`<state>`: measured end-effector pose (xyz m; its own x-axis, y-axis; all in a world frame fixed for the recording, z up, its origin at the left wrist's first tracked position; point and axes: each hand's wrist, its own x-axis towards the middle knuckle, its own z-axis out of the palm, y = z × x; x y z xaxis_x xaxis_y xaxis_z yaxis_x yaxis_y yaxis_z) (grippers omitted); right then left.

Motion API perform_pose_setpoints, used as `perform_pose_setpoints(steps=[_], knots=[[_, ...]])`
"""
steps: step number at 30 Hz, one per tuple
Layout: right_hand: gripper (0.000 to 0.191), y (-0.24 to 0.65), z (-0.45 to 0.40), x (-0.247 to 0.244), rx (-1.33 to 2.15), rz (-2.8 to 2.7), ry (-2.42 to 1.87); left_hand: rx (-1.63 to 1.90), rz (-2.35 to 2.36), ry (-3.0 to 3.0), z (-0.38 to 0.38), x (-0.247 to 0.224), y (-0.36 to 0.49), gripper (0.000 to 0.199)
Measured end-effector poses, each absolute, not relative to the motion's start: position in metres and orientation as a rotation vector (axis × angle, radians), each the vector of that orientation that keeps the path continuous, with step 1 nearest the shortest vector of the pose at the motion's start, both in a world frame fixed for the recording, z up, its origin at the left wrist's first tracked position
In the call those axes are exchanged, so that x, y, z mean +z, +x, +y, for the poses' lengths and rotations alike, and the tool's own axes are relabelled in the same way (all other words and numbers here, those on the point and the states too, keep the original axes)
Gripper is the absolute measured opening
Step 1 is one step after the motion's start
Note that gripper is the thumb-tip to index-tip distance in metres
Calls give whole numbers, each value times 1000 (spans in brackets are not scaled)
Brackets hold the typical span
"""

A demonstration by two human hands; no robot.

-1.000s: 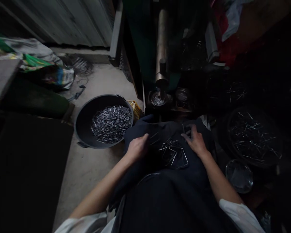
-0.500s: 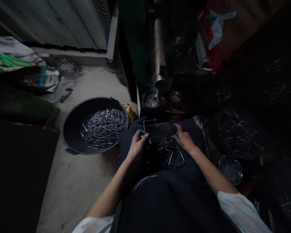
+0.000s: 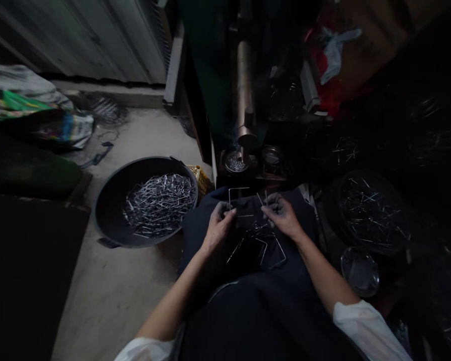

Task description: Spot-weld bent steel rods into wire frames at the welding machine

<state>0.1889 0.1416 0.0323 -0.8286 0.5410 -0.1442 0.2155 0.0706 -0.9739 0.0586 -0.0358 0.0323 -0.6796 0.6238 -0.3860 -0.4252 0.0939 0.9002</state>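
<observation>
My left hand [image 3: 221, 220] is closed on a bent wire piece [image 3: 239, 188], a thin squared U shape with its two ends pointing right. Facing it, my right hand [image 3: 280, 213] pinches one or two short thin metal pins [image 3: 259, 199] that stick up from the fingertips. A gap separates the two hands. Below them, several more bent wires [image 3: 263, 245] lie on the dark cloth [image 3: 248, 291] over my lap. Straight ahead, under the metal cylinder of a machine [image 3: 245, 95], sits a small round dish [image 3: 236, 161] of tiny metal bits.
A wide black basin [image 3: 107, 213] heaped with metal wire pieces stands on the floor at left, beside a yellow crate [image 3: 201, 178]. At right are a dark container of wires [image 3: 372, 208] and a clear round dish [image 3: 360, 271]. Sacks [image 3: 41, 110] lie far left.
My right hand has moved left, nearer the left hand, and its fingers have closed on the pins. The left hand still holds the bent wire. The view has shifted slightly.
</observation>
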Motion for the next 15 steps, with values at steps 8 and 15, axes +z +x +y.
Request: perform_pose_setpoints(steps=[8,15], knots=[[26,175,141,58,1882,-2052,-401,1724,1601,219,-22,46,60,37],[43,174,146,61,1650,-2318,-103,1754,1574,201,-20,49,61,42]])
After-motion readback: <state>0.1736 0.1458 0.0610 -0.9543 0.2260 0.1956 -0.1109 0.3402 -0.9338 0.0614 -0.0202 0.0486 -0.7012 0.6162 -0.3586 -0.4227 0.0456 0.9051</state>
